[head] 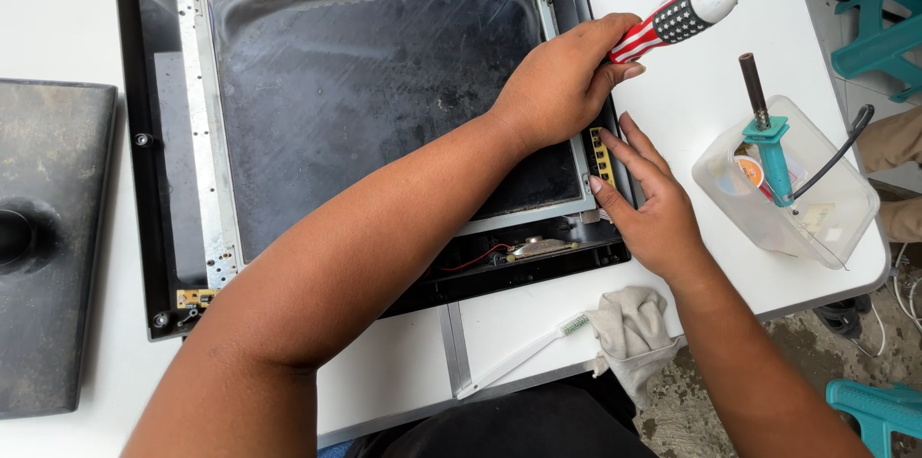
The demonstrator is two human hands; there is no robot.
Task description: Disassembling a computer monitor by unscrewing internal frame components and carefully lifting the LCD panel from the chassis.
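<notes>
While my left arm crosses over the whole panel, my left hand (562,84) is clenched around the red, white and black handle of a screwdriver (677,16), up at the right edge of the opened monitor (134,84). The shaft and tip are totally hidden under my fist, so I can't tell what it's touching. My right hand (648,204) has its fingers (634,146) stretched out flat, not gripping anything, just pressed against the monitor's right rim beside a small yellowish circuit strip (602,156). My forearm covers a good chunk of the dark screen panel (365,103) and the bottom frame, where a red wire (475,256) peeks out.

The monitor lies on the white desk (730,84). Near the front edge there's a toothbrush (523,354) and a grey rag (629,324). A clear plastic tub (816,218) holds a teal soldering iron (768,146). A dark stand piece (48,237) is cut off on the left.
</notes>
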